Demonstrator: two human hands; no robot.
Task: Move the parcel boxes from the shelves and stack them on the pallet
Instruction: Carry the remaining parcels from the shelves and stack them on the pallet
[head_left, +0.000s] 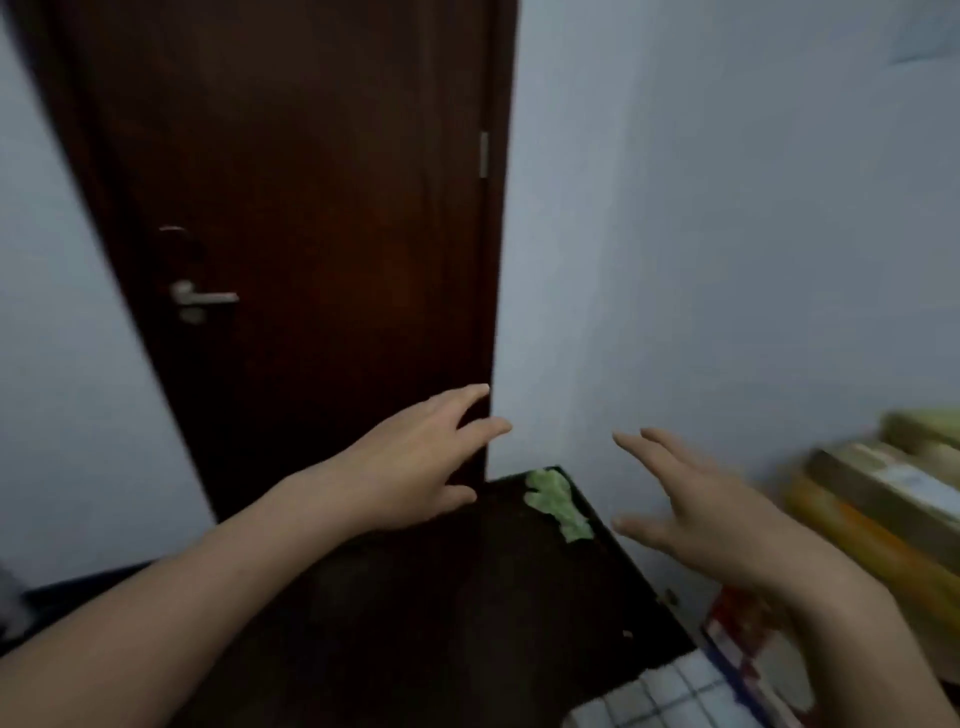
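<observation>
1. The parcel boxes lie stacked at the right edge of the view, well to the right of the door, against the white wall. They are blurred, brown and yellow. Their long axis slants from upper left down to lower right in the picture.
2. The right hand hangs in the air between the door and the boxes, apart from them. Its grip is wide open, fingers spread and pointing up and left, and it holds nothing.
3. The left hand reaches in front of the door's lower right corner. Its grip is likewise open, fingers straight and spread, with nothing in it.
4. Below the door's right edge lies a dark surface, with a pale green patch on it between the two hands.
5. Far down and right of the door, a red and white box sits under the right wrist, with a white checked thing just left of it.
6. A silver handle sits on the door's left side.
</observation>
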